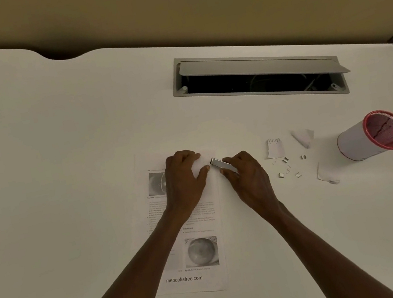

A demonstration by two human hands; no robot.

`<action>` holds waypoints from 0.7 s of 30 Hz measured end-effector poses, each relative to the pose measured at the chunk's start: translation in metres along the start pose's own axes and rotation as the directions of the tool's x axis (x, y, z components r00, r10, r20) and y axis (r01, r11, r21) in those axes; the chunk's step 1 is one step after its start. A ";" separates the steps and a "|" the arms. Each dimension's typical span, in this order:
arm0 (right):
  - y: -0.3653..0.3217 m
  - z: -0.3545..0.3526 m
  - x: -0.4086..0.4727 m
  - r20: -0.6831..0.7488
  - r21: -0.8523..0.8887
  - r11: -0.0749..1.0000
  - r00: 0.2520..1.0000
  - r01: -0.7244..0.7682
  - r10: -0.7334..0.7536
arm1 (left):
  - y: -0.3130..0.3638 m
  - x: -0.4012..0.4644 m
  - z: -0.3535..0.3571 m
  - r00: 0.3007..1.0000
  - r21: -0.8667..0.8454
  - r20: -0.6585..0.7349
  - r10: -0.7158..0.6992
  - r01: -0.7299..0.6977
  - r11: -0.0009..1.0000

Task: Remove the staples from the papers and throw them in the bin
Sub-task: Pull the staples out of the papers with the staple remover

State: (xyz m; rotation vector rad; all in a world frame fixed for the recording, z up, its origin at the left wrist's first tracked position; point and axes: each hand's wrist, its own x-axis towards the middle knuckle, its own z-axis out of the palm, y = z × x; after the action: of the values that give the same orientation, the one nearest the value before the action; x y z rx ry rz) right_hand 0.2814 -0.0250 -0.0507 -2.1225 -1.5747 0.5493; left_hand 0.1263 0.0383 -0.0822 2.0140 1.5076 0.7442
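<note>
A printed paper [195, 254] with text and two grey pictures lies on the white desk [63, 172]. My left hand [184, 177] presses flat on its upper part, fingers apart near the top right corner. My right hand [247, 176] grips a flat metal tool [222, 165], whose tip touches the paper's top right corner beside my left thumb. Several pulled staples [288, 167] lie loose on the desk to the right. Further right, a red mesh bin [371, 136] wrapped in white paper lies tilted with its mouth toward me.
Torn paper scraps [275, 148] [303, 136] [326, 174] lie between the staples and the bin. An open cable hatch [256, 77] with a raised grey lid is set in the desk behind the paper. A tan partition wall stands at the back.
</note>
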 end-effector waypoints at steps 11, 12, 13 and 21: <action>0.000 0.005 0.014 0.001 0.026 1.000 1.000 0.004 -0.004 | -0.008 -0.005 0.012 0.998 0.193 0.052 0.040 -0.049 0.980; 0.001 0.005 0.016 0.004 0.023 1.000 1.000 0.004 -0.005 | -0.009 -0.004 0.013 0.998 0.200 0.058 0.037 -0.048 0.979; 0.002 0.005 0.017 0.004 0.022 1.000 1.000 0.004 -0.004 | -0.009 -0.004 0.013 0.997 0.206 0.061 0.036 -0.048 0.977; 0.001 0.006 0.021 0.010 -0.005 1.000 1.000 0.017 -0.017 | -0.008 -0.003 0.014 0.997 0.236 0.077 0.026 -0.044 0.971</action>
State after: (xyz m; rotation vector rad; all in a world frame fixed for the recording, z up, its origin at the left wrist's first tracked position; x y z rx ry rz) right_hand 0.2849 -0.0042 -0.0575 -2.1112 -1.5999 0.5515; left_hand 0.1299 0.0361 -0.0980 2.2216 1.5857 0.5166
